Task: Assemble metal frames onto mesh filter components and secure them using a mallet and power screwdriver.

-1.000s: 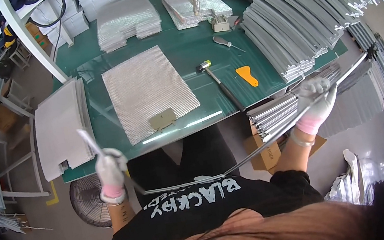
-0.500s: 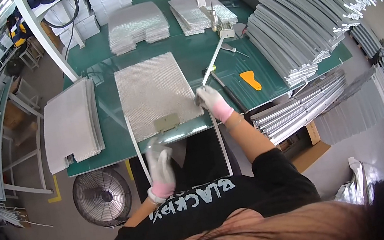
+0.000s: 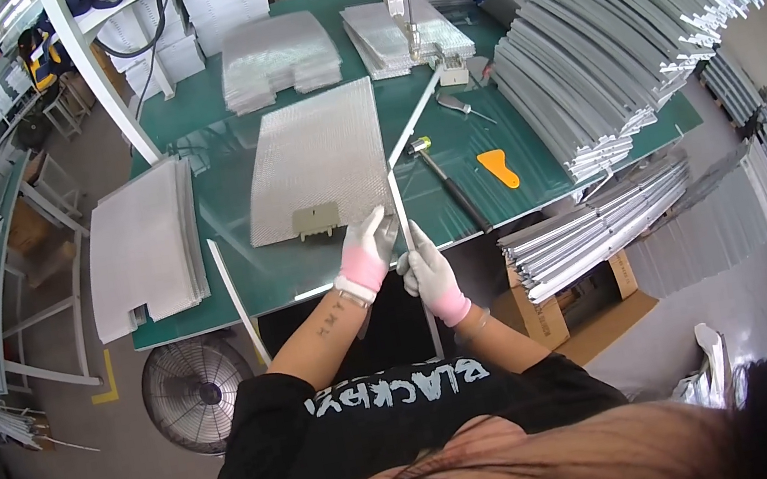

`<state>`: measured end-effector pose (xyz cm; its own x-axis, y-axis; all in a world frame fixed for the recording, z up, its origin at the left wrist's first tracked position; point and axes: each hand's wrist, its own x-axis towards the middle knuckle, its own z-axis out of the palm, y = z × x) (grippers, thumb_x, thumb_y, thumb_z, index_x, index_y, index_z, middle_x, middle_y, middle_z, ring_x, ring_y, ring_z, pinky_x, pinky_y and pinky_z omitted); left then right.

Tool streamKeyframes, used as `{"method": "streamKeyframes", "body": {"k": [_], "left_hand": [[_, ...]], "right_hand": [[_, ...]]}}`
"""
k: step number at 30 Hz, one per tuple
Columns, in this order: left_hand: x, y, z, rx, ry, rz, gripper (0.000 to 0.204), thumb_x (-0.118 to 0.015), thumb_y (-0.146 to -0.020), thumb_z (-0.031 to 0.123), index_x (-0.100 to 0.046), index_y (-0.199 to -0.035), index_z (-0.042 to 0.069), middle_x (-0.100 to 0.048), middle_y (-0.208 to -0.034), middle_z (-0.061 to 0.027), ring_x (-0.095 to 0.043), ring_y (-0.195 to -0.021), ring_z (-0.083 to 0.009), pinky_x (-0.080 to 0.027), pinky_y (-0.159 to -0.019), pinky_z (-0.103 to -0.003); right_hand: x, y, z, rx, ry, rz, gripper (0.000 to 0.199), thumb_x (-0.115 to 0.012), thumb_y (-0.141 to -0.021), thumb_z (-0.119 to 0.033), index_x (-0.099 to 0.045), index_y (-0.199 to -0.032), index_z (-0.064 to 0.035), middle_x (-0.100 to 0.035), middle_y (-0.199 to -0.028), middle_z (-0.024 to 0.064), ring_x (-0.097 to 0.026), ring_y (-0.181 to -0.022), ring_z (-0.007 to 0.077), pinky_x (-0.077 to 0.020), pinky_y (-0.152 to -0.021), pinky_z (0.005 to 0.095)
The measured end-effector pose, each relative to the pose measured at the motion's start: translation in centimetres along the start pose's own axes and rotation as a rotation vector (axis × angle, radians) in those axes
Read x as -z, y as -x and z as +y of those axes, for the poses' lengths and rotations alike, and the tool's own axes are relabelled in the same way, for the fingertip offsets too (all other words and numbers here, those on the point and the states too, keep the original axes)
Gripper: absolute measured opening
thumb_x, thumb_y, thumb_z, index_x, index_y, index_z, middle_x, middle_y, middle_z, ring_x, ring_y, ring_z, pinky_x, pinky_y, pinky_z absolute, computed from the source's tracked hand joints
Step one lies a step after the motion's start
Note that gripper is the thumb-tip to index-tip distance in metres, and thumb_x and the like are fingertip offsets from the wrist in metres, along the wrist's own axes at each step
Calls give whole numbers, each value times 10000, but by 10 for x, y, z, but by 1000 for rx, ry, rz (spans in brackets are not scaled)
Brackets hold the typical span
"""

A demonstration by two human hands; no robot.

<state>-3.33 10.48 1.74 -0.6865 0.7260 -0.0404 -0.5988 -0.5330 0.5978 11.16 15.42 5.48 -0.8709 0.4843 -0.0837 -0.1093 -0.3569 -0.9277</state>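
Observation:
A silvery mesh filter panel (image 3: 319, 154) lies turned on the green table, with a small beige notched plate (image 3: 315, 220) at its near edge. My left hand (image 3: 368, 250), in a white glove with a pink cuff, is closed on the panel's near right corner. Close beside it, my gloved right hand (image 3: 430, 277) pinches a thin white metal strip (image 3: 400, 201) that stands along the panel's right edge. Another strip (image 3: 419, 117) slants from there toward the drill fixture (image 3: 452, 73). A loose strip (image 3: 236, 300) juts over the front edge at left.
Right of the panel lie a hammer (image 3: 449, 186), a screwdriver (image 3: 463, 108) and an orange scraper (image 3: 498, 170). Panel stacks stand at left (image 3: 141, 245) and back (image 3: 277, 54). Tall strip stacks (image 3: 586, 53) fill the right. A fan (image 3: 196, 393) stands below the table's left.
The panel has turned clockwise and its near edge has shifted away from me. My left hand has moved up and right to its corner. My right hand has come down along the strip.

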Motion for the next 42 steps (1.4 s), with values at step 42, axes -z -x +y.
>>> {"method": "streamKeyframes", "body": {"k": [42], "left_hand": [[96, 66, 189, -592, -1653, 93, 385, -481, -981, 72, -417, -1339, -55, -619, -1148, -161, -606, -1075, -289, -463, -979, -375]], "right_hand": [[5, -132, -47, -264, 144, -215, 121, -508, -908, -69, -482, -1022, -38, -472, -752, 14, -464, -564, 105, -392, -485, 264]]}}
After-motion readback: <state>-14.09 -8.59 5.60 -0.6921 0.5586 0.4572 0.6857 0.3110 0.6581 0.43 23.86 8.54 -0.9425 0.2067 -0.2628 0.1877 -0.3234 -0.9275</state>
